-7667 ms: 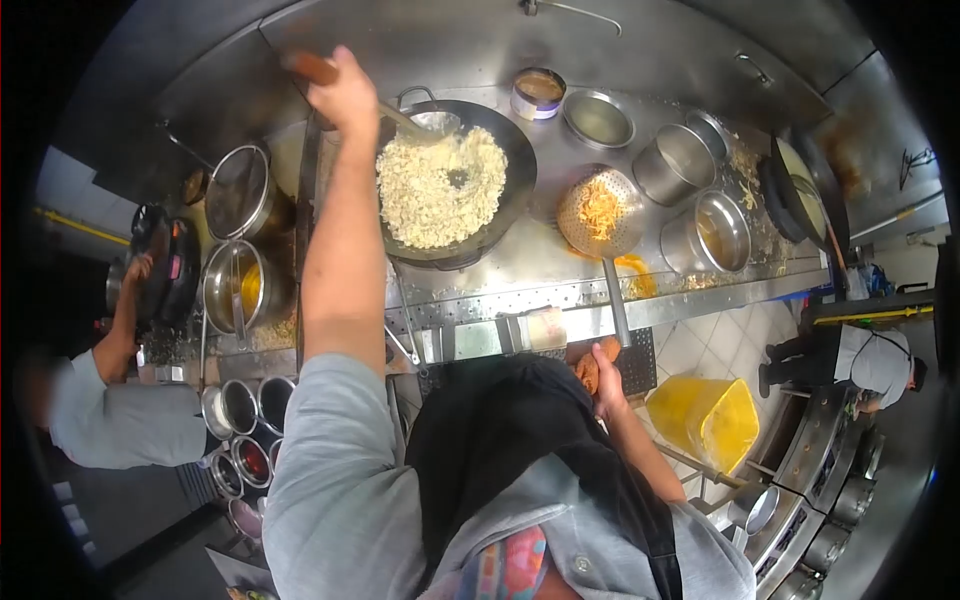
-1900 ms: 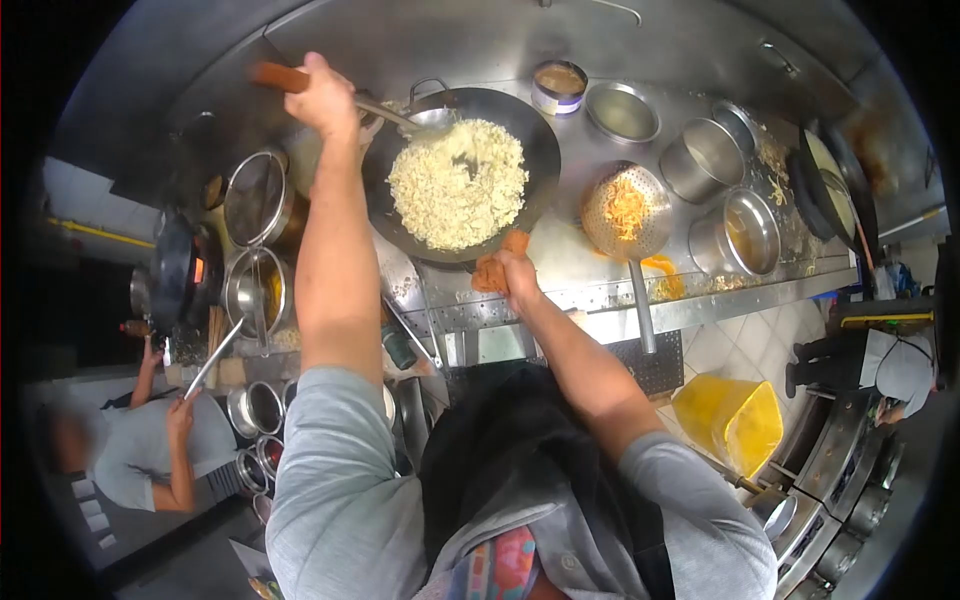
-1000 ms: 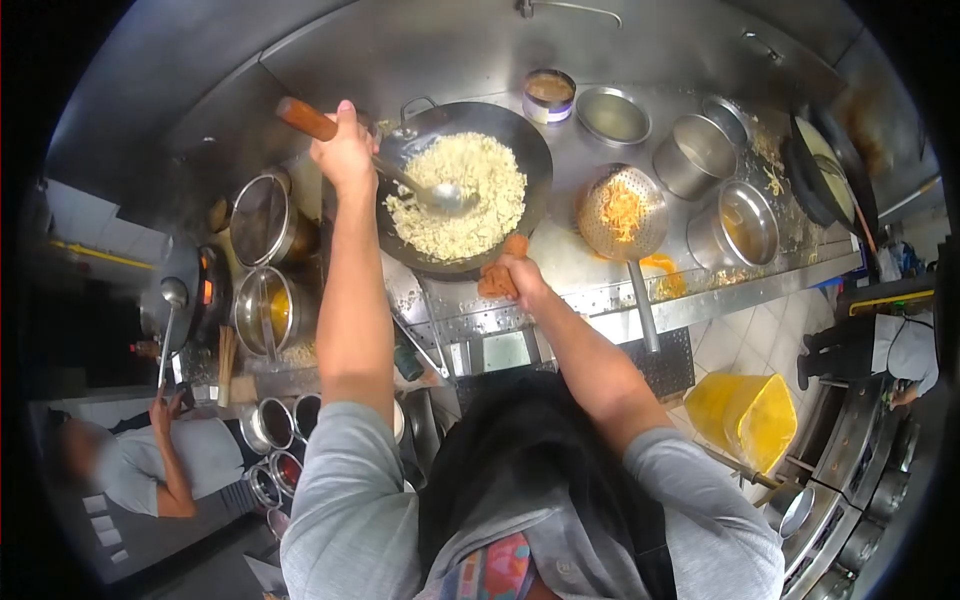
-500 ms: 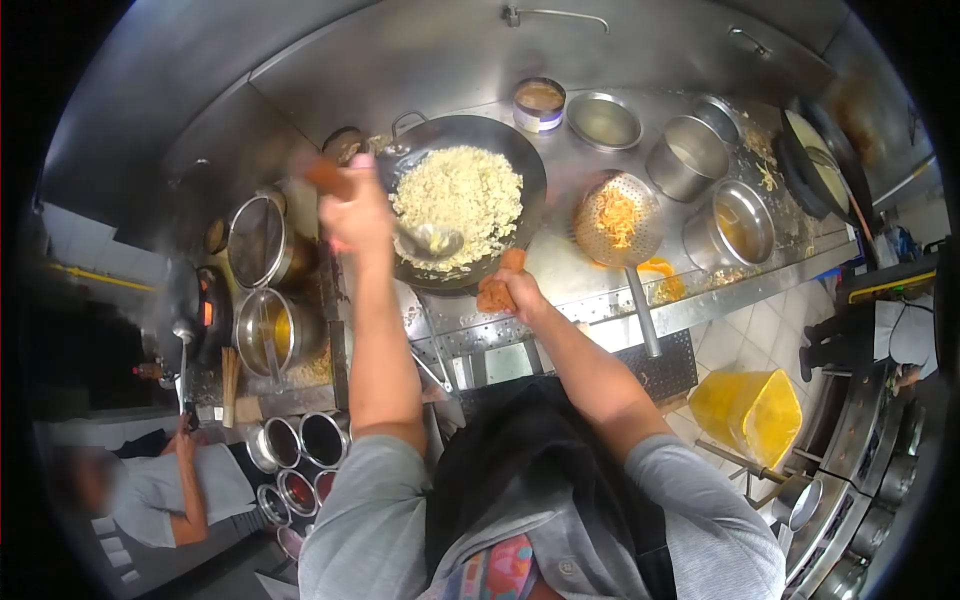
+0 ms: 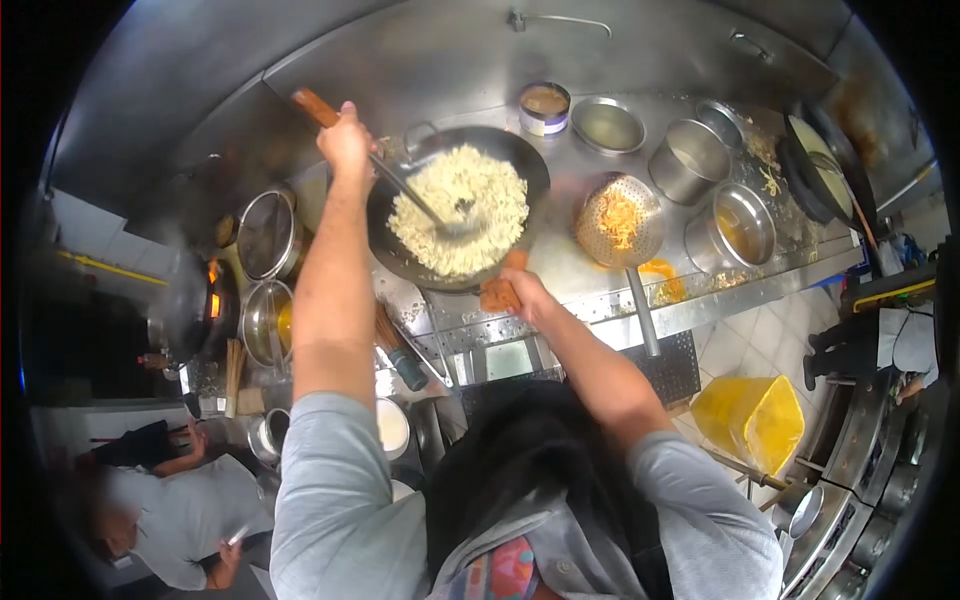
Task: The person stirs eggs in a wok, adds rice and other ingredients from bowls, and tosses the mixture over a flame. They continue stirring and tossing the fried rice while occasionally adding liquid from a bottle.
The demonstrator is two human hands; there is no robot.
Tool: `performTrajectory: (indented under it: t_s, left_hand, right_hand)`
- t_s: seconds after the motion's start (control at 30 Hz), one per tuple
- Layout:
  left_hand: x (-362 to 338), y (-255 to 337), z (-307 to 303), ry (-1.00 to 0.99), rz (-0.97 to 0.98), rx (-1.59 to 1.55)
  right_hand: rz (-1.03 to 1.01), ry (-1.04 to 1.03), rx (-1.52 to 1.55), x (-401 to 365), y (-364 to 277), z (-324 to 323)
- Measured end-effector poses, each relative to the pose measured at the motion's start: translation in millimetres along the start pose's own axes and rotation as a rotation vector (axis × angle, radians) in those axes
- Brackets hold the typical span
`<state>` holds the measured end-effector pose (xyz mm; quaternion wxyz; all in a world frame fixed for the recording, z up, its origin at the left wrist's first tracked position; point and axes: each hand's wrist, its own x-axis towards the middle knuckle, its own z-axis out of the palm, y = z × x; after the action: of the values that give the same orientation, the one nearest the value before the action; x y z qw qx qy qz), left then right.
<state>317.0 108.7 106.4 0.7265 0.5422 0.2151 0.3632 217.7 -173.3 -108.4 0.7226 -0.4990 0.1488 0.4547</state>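
A dark wok [image 5: 390, 250] holds a heap of pale fried rice [image 5: 475, 195]. My left hand [image 5: 347, 143] is closed around a long ladle [image 5: 408, 192] with a wooden end, slanting down to the right. The ladle's bowl is partly sunk in the rice near the middle of the wok. At the wok's near rim, my right hand [image 5: 524, 297] grips a folded orange-brown cloth [image 5: 498, 294]. Whatever the cloth wraps there is hidden. A perforated strainer [image 5: 590, 225] with orange shreds in it lies right of the wok, its handle pointing toward me.
Behind and right of the wok stand a can [image 5: 544, 110], a metal bowl [image 5: 608, 126] and steel pots [image 5: 690, 162]. Left are a strainer-topped pot [image 5: 268, 235] and a flaming burner [image 5: 214, 290]. A co-worker [image 5: 190, 510] stands lower left; a yellow bin [image 5: 735, 420] is at right.
My left hand has moved up and slightly left, and the ladle's bowl now sits in the rice. The right hand stays on the cloth. The co-worker at left has moved away from the burner.
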Motion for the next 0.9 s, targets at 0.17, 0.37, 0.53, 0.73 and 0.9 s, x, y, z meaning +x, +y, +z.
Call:
performTrajectory:
  t_s: [0.17, 0.37, 0.53, 0.73, 0.9]
  left_hand:
    - [-18, 105, -14, -0.195, -0.086, -0.063]
    - [-62, 20, 1, 0.141, 0.215, 0.102]
    - [-96, 104, -14, -0.030, 0.257, -0.109]
    - [-121, -22, -14, 0.169, 0.595, 0.399]
    - [-124, 76, -25, 0.038, 0.380, -0.082]
  right_hand:
    - [0.023, -0.019, 0.273, -106, 13, 9]
    - [0.014, -0.012, 0.054, -61, 35, 7]
    - [-0.090, -0.154, 0.109, -82, 133, -80]
    - [0.009, -0.007, 0.043, -51, 45, 11]
    - [-0.014, -0.203, 0.236, -93, 124, -76]
